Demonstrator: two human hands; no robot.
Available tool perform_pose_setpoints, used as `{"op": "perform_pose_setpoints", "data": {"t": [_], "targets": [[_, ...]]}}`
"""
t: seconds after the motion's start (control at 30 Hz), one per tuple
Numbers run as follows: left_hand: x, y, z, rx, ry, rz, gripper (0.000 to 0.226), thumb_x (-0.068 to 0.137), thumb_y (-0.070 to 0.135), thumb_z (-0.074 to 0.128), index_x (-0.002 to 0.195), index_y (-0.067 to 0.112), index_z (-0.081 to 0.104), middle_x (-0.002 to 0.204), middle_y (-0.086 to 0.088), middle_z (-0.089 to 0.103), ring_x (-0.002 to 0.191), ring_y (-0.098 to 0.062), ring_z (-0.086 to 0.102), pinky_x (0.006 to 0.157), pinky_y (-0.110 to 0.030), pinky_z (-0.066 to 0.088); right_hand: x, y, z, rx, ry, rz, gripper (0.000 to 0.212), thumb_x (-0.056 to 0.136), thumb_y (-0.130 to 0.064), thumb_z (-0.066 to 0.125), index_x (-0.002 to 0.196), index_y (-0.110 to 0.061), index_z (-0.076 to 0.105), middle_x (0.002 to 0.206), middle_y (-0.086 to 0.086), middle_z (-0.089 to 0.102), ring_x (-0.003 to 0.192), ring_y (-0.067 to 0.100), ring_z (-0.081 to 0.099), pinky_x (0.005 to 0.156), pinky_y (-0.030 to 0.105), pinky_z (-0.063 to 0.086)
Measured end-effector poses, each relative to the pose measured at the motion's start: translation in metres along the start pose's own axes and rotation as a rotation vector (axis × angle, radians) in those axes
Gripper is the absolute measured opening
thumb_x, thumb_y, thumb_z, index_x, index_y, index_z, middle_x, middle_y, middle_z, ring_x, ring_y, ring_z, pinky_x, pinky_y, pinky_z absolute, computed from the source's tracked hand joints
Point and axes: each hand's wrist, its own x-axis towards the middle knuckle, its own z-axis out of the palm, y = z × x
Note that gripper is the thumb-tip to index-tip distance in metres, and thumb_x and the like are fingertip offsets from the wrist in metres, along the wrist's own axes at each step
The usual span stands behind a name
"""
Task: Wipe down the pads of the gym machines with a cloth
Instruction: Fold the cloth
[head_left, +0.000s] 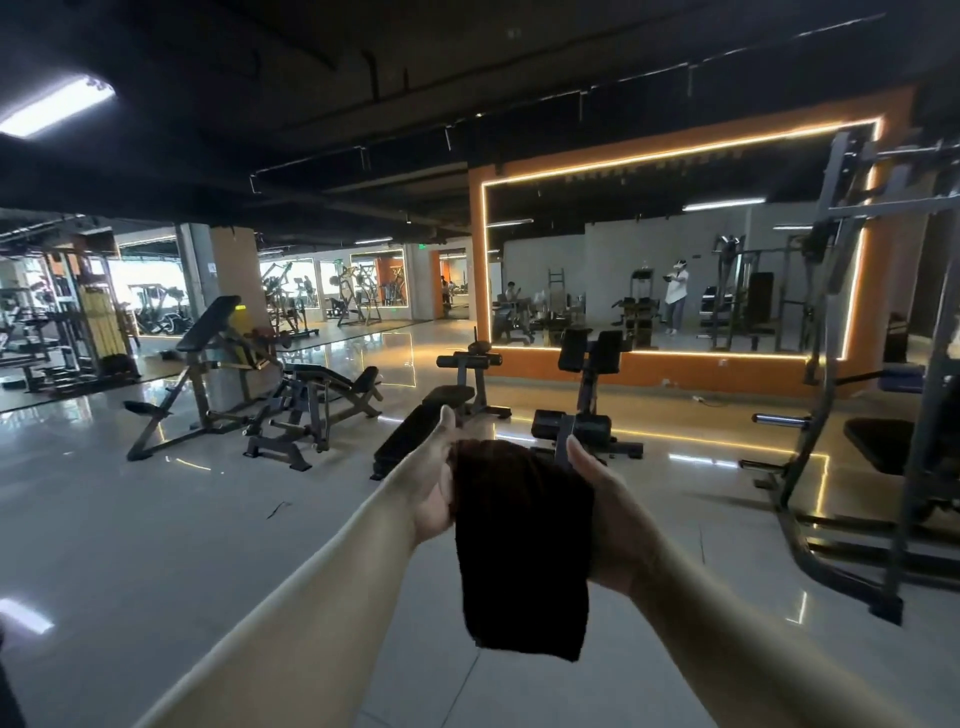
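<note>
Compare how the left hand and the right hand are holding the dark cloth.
The left hand lies along the dark cloth's left edge with its thumb pointing up and its palm facing inward. The right hand sits lower and nearer the camera, supporting the cloth from the right and behind, one fingertip showing above the top edge. Both touch the cloth at its upper part, letting the rest hang down.
</note>
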Motion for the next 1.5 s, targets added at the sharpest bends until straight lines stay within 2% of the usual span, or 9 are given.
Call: {"op": "perform_pose_setpoints", "data": {"t": [0.1,0.2,0.3,0.77,0.87,1.03,1.13,1.3,1.5], "targets": [[-0.004,-0.032,-0.003,-0.013,-0.132,-0.026,0.07,0.092,0.067,0.031,0.126,0.013,0.06,0.122,-0.016,0.064,0.114,-0.033,0.06,0.097,-0.046,0.047,0.005,-0.023,0.013,-0.039,0.005,-0.034,0.038,0.09,-0.038,0.054,0.112,-0.008,0.063,0.106,0.013,0.068,0.094,0.027,0.066,0.085,0.043,0.045],[-0.006,-0.037,-0.007,0.067,-0.154,0.053,0.04,0.09,0.027,0.061,0.125,0.007,0.058,0.118,-0.02,0.063,0.111,-0.037,0.06,0.098,-0.05,0.047,0.013,-0.03,0.014,-0.121,0.007,0.077,0.047,0.093,-0.041,0.048,0.125,-0.007,0.054,0.114,0.017,0.066,0.108,0.034,0.061,0.092,0.045,0.046],[-0.007,-0.027,-0.007,0.108,-0.009,0.171,0.035,0.089,0.002,0.053,0.123,0.011,0.057,0.117,-0.022,0.063,0.106,-0.037,0.062,0.093,-0.051,0.051,0.014,-0.04,0.016,-0.161,-0.051,0.114,0.052,0.091,-0.039,0.052,0.132,-0.007,0.051,0.126,0.022,0.058,0.116,0.038,0.056,0.093,0.046,0.047],[-0.031,0.007,0.019,0.099,0.321,0.234,0.038,0.08,-0.009,0.059,0.114,0.006,0.05,0.108,-0.016,0.063,0.095,-0.031,0.063,0.072,-0.041,0.056,0.022,-0.093,0.034,-0.49,0.506,0.332,0.028,0.087,-0.021,0.067,0.104,-0.001,0.057,0.105,0.013,0.066,0.104,0.029,0.061,0.096,0.038,0.045],[-0.045,0.027,0.017,0.259,0.372,0.236,0.036,0.08,-0.008,0.063,0.105,0.012,0.046,0.108,-0.013,0.06,0.096,-0.028,0.061,0.08,-0.043,0.055,0.02,-0.098,0.05,-0.582,0.484,0.241,0.016,0.088,-0.02,0.065,0.094,-0.006,0.057,0.101,0.01,0.064,0.102,0.025,0.059,0.083,0.034,0.045],[-0.071,0.067,0.014,0.931,0.406,0.265,0.039,0.082,0.001,0.067,0.118,0.015,0.064,0.106,-0.005,0.061,0.09,-0.019,0.058,0.069,-0.032,0.051,0.013,-0.114,0.082,-1.019,0.292,0.015,0.04,0.084,-0.001,0.066,0.123,0.001,0.058,0.124,0.011,0.058,0.107,0.023,0.054,0.081,0.028,0.046],[-0.091,0.088,0.006,1.194,0.504,0.326,0.015,0.085,0.018,0.07,0.098,0.011,0.069,0.098,-0.009,0.065,0.091,-0.023,0.062,0.079,-0.035,0.053,0.012,-0.118,0.095,-1.139,0.317,-0.245,0.026,0.083,-0.004,0.068,0.109,-0.007,0.067,0.097,0.004,0.067,0.086,0.014,0.061,0.06,0.016,0.045],[-0.142,0.122,-0.006,1.25,0.562,0.428,0.022,0.09,0.033,0.064,0.087,0.012,0.059,0.09,-0.003,0.057,0.08,-0.014,0.054,0.061,-0.026,0.037,0.018,-0.133,0.124,-1.098,0.287,-0.36,0.012,0.092,-0.019,0.06,0.099,-0.01,0.063,0.088,0.005,0.063,0.079,0.015,0.058,0.064,0.024,0.047],[-0.217,0.172,-0.019,1.26,0.827,0.755,0.024,0.085,0.037,0.068,0.074,0.017,0.062,0.077,0.001,0.06,0.075,-0.016,0.056,0.059,-0.026,0.037,0.025,-0.145,0.2,-0.732,0.168,-0.511,0.017,0.095,-0.023,0.056,0.09,-0.008,0.057,0.063,0.001,0.044,0.041,0.007,0.04,0.036,0.017,0.026]]}}
